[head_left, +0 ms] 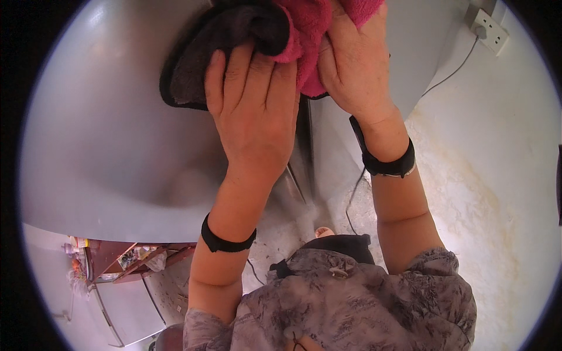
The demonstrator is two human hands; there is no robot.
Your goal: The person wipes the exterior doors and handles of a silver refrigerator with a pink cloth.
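Note:
Against a smooth grey panel, which looks like an appliance door, lies a two-coloured cloth, dark grey with a black border on one side and fluffy pink on the other. My left hand presses on its grey part with the fingers slightly apart, some fingertips tucked under a fold. The cloth's pink part is bunched in my right hand, whose fingertips are hidden in the folds. Both hands are close together near the panel's right edge, at the top of the view. A black band sits on each of my arms.
At the upper right, a white socket strip with a plugged-in cord is on the pale wall. Lower left stands a reddish-brown shelf unit with assorted items. Another cord runs down beside the stained floor.

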